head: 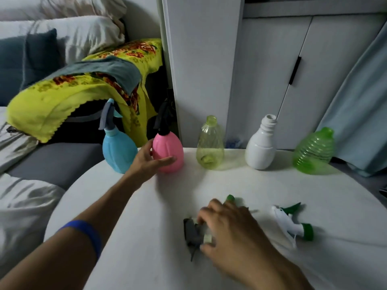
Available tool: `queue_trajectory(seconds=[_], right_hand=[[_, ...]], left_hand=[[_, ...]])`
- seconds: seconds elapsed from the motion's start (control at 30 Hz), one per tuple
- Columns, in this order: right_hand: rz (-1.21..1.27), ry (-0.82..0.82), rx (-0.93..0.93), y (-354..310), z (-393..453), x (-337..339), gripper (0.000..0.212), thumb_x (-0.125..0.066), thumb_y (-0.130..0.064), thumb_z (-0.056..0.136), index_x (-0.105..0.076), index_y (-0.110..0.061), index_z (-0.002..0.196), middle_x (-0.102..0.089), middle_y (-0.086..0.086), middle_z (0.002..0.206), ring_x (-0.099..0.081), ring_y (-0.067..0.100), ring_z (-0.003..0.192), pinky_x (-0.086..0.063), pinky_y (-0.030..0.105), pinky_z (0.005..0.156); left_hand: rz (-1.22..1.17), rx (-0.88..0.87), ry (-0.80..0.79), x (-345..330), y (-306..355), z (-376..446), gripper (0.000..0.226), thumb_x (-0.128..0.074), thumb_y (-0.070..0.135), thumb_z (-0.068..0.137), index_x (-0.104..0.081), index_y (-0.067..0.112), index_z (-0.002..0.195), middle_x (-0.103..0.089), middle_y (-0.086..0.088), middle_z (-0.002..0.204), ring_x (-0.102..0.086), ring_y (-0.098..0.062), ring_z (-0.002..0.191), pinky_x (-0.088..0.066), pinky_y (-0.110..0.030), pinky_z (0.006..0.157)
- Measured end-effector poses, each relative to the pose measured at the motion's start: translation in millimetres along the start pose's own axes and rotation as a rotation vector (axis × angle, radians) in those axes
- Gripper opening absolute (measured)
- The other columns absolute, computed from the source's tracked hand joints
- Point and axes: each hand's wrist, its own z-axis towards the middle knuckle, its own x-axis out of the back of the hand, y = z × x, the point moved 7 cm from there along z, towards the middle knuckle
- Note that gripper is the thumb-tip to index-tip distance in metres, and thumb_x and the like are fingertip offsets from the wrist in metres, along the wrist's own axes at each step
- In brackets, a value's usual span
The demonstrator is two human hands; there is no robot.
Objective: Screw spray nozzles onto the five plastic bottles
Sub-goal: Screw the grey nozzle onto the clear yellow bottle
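From the head camera, five bottles stand in a row along the far edge of the white counter point(146, 216): a blue bottle point(118, 150) and a pink bottle point(168, 152), each with a dark spray nozzle already on its neck, then a yellow-green bottle point(210, 147), a white bottle point(261, 147) and a green ribbed bottle point(314, 152), these three with bare open necks. The left hand point(147, 162) reaches out to the pink bottle, its grip spread, thumb and fingers lying against the bottle's side. Nearer the camera, the right hand point(230, 231) is over a grey nozzle point(191, 233) lying on the counter, fingers curled round it in a pinching grip. A green nozzle point(231, 198) peeks out just beyond that hand, and a white-and-green nozzle point(293, 225) lies apart to its right.
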Motion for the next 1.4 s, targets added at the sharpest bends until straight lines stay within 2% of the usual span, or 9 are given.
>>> queue_trajectory(seconds=[0.23, 0.37, 0.5, 0.63, 0.77, 0.87, 0.93, 1.17, 1.4], right_hand=[[-0.156, -0.106, -0.001, -7.0, 10.5, -32.8, 0.023, -0.054, -0.012, 0.087, -0.05, -0.02, 0.108, -0.062, 0.007, 0.114, -0.048, 0.03, 0.112, -0.029, 0.045, 0.092], [-0.137, -0.049, 0.001, -6.0, 6.0, -31.3, 0.019, -0.055, -0.014, 0.088, -0.051, -0.02, 0.106, -0.067, 0.009, 0.108, -0.049, 0.032, 0.109, -0.028, 0.046, 0.092], [-0.044, 0.024, 0.015, -8.9, 1.4, -10.2, 0.019, -0.061, -0.021, 0.085, -0.054, -0.022, 0.103, -0.067, 0.009, 0.106, -0.052, 0.03, 0.107, -0.031, 0.041, 0.095], [0.258, 0.341, -0.07, 26.2, -18.3, 53.0, 0.032, -0.076, -0.036, 0.075, -0.058, -0.03, 0.099, -0.072, -0.006, 0.095, -0.063, 0.016, 0.088, -0.049, 0.03, 0.081], [0.804, 0.691, -0.223, 103.2, -49.5, 104.9, 0.03, -0.085, -0.016, 0.072, -0.064, -0.03, 0.09, -0.076, -0.013, 0.082, -0.07, 0.004, 0.071, -0.054, 0.02, 0.063], [1.179, 0.865, -0.216, 146.6, -61.0, 123.7, 0.031, -0.083, -0.017, 0.07, -0.068, -0.032, 0.094, -0.079, -0.011, 0.091, -0.074, 0.005, 0.084, -0.052, 0.02, 0.072], [1.342, 0.956, -0.221, 167.7, -67.0, 128.3, 0.032, -0.078, -0.021, 0.069, -0.07, -0.028, 0.099, -0.079, -0.006, 0.099, -0.072, 0.008, 0.094, -0.05, 0.028, 0.079], [1.722, 0.969, -0.249, 198.8, -72.4, 122.0, 0.014, -0.065, -0.025, 0.079, -0.073, -0.032, 0.087, -0.073, -0.013, 0.116, -0.065, 0.005, 0.095, -0.044, 0.033, 0.087], [2.051, 0.951, -0.199, 184.9, -66.3, 115.2, 0.041, -0.062, -0.032, 0.086, -0.064, -0.025, 0.126, -0.072, -0.015, 0.109, -0.057, 0.009, 0.098, -0.044, 0.031, 0.088]], left_hand=[[0.098, 0.196, 0.058, 11.9, -10.3, -41.1, 0.094, -0.087, 0.036, 0.067, -0.04, 0.011, 0.144, -0.054, -0.008, 0.13, -0.053, -0.027, 0.119, -0.049, -0.036, 0.092], [0.258, -0.113, 0.302, 26.5, 14.9, -98.8, 0.038, -0.074, 0.014, 0.084, -0.065, 0.011, 0.121, -0.068, 0.002, 0.088, -0.065, -0.01, 0.082, -0.055, -0.027, 0.065], [0.358, -0.336, 0.235, 2.3, 53.4, -126.8, 0.031, -0.072, 0.007, 0.085, -0.068, 0.022, 0.111, -0.068, 0.011, 0.085, -0.064, -0.004, 0.075, -0.056, -0.026, 0.057], [0.282, -0.401, 0.219, -29.0, 91.2, -113.9, 0.034, -0.07, 0.009, 0.086, -0.062, 0.023, 0.116, -0.066, 0.008, 0.098, -0.063, -0.003, 0.088, -0.054, -0.017, 0.066], [0.23, -0.433, 0.251, -74.8, 112.9, -90.4, 0.049, -0.072, 0.008, 0.082, -0.054, 0.022, 0.125, -0.054, 0.006, 0.116, -0.054, -0.015, 0.109, -0.05, -0.025, 0.086], [0.188, -0.357, 0.301, -103.5, 109.4, -65.0, 0.076, -0.077, 0.01, 0.075, -0.04, 0.02, 0.14, -0.047, 0.0, 0.134, -0.044, -0.018, 0.121, -0.039, -0.021, 0.095], [0.128, -0.228, 0.305, -115.3, 98.8, -42.5, 0.091, -0.08, 0.01, 0.072, -0.03, 0.017, 0.147, -0.041, -0.005, 0.146, -0.04, -0.022, 0.131, -0.038, -0.033, 0.107], [-0.044, -0.169, 0.33, -127.0, 85.3, -16.1, 0.066, -0.084, 0.019, 0.067, -0.051, 0.026, 0.124, -0.062, 0.004, 0.109, -0.062, -0.022, 0.101, -0.052, -0.044, 0.089], [0.279, -0.388, 0.178, -84.6, 115.0, -94.2, 0.08, -0.082, 0.049, 0.058, -0.045, 0.04, 0.129, -0.047, 0.013, 0.115, -0.045, -0.017, 0.107, -0.049, -0.039, 0.085]])
